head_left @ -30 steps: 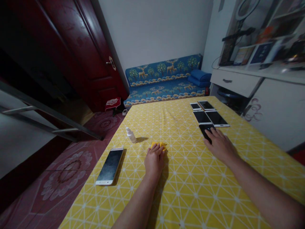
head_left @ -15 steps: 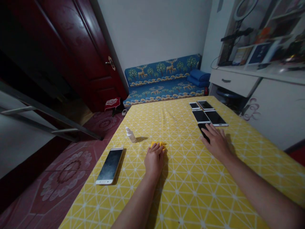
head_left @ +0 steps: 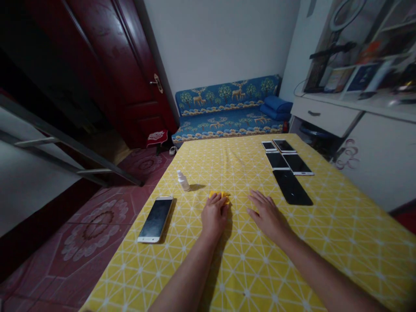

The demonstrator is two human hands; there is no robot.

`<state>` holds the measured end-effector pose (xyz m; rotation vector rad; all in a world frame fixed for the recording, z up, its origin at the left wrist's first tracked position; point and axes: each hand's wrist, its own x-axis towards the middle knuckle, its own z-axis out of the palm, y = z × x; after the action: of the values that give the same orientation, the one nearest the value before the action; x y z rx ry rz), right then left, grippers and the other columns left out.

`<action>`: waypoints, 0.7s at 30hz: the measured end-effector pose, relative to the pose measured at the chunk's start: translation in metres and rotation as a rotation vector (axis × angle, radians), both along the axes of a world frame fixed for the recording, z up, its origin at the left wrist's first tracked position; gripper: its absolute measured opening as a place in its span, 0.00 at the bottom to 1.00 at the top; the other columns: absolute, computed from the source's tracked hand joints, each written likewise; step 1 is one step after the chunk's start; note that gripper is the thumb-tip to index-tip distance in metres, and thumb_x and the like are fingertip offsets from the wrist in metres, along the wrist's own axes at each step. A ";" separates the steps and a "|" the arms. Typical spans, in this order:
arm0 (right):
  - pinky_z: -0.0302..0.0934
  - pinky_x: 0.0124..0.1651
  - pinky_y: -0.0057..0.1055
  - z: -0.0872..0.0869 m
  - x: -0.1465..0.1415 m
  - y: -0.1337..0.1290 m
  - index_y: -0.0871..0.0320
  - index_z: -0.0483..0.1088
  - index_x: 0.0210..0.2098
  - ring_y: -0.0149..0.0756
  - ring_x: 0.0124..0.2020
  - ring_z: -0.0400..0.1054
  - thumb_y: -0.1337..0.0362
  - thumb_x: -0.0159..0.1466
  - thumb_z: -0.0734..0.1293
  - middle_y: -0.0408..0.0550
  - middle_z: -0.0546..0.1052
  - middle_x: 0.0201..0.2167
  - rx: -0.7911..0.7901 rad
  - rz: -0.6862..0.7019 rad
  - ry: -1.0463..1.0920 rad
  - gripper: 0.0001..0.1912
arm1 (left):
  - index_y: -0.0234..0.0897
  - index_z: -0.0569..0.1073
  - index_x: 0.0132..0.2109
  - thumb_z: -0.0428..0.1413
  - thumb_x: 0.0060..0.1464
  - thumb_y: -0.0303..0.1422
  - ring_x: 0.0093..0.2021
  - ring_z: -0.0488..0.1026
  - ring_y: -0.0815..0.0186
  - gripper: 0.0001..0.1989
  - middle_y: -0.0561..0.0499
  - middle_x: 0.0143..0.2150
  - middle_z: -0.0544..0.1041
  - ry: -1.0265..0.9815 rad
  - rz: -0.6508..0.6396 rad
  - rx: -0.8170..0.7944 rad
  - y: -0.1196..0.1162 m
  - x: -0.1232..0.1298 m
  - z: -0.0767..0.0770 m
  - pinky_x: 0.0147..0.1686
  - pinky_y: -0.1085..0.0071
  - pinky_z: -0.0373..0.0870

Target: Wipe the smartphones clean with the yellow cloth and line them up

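Covering the crumpled yellow cloth, the left hand seems placed to steady soft fabric; I cannot tell whether it pinches. The right hand, loosely spread and empty, is near a smooth black phone, while a plastic bottle stands upright.

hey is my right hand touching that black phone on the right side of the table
Apart. The head view shows a strip of yellow tablecloth between the right hand and the black phone.
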<state>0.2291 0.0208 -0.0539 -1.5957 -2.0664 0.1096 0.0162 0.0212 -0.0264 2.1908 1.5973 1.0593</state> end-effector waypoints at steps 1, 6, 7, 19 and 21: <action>0.51 0.68 0.57 0.000 -0.001 -0.001 0.58 0.70 0.59 0.50 0.68 0.58 0.62 0.66 0.62 0.58 0.68 0.65 0.006 0.003 0.002 0.23 | 0.42 0.80 0.49 0.55 0.59 0.26 0.60 0.72 0.56 0.14 0.48 0.54 0.80 -0.008 -0.004 0.003 0.000 0.000 -0.001 0.63 0.55 0.66; 0.55 0.65 0.58 -0.001 0.006 0.001 0.59 0.72 0.56 0.52 0.65 0.62 0.59 0.67 0.61 0.59 0.71 0.62 0.052 0.044 0.027 0.21 | 0.44 0.80 0.49 0.57 0.61 0.32 0.57 0.75 0.59 0.12 0.49 0.51 0.82 -0.109 -0.059 -0.044 -0.001 0.001 0.000 0.64 0.57 0.66; 0.56 0.65 0.57 -0.001 0.008 0.002 0.59 0.73 0.55 0.52 0.65 0.63 0.58 0.67 0.61 0.59 0.71 0.62 0.060 0.060 0.036 0.21 | 0.45 0.80 0.49 0.56 0.62 0.33 0.54 0.77 0.60 0.11 0.51 0.49 0.83 -0.144 -0.073 -0.066 -0.003 0.002 0.001 0.64 0.57 0.65; 0.61 0.63 0.54 -0.013 0.015 0.010 0.55 0.77 0.47 0.48 0.60 0.68 0.60 0.65 0.61 0.55 0.76 0.56 0.129 0.105 0.198 0.16 | 0.44 0.81 0.47 0.55 0.59 0.27 0.68 0.60 0.49 0.13 0.45 0.62 0.72 0.049 0.397 0.116 -0.019 -0.071 0.021 0.66 0.41 0.54; 0.63 0.62 0.52 -0.013 0.017 0.010 0.55 0.77 0.47 0.48 0.60 0.67 0.59 0.66 0.61 0.55 0.76 0.56 0.126 0.108 0.198 0.17 | 0.43 0.78 0.54 0.57 0.59 0.30 0.72 0.51 0.43 0.16 0.41 0.68 0.65 0.196 0.598 0.058 -0.029 -0.099 0.027 0.66 0.36 0.49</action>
<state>0.2456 0.0309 -0.0672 -1.3429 -1.9645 0.1651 -0.0830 -0.0073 0.0003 1.9358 2.4316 1.0564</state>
